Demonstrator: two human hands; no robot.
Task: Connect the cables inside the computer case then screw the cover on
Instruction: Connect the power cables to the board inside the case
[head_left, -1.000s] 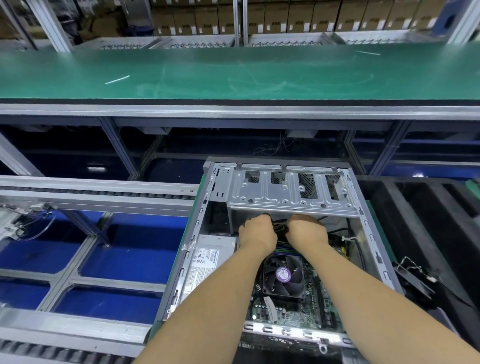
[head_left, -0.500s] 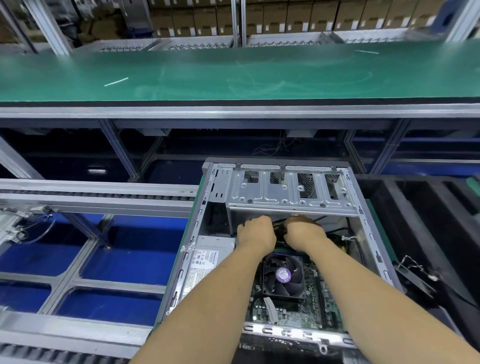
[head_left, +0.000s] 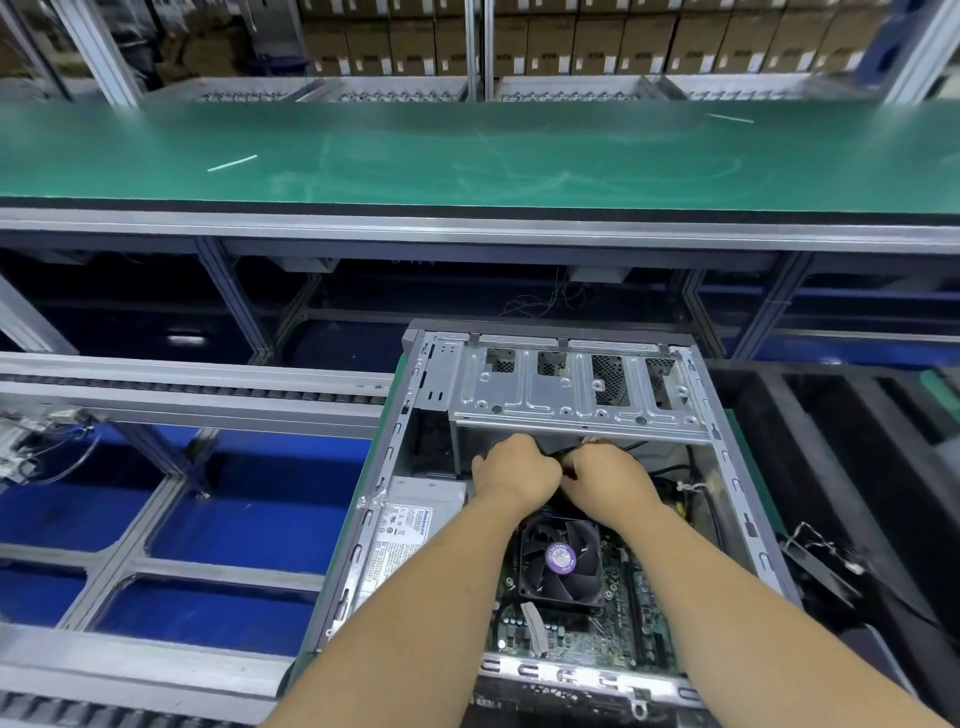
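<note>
Both hands, left hand (head_left: 514, 475) and right hand (head_left: 610, 480), grip black cables (head_left: 563, 453) beneath the drive cage (head_left: 571, 395) edge.

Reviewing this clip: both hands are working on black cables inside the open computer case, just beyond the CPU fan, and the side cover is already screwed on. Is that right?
Not quite. The head view shows the computer case open, with no side cover on it: the CPU fan and drive cage are exposed. The rest holds: the left hand and right hand are both at the black cables just beyond the fan.
</note>
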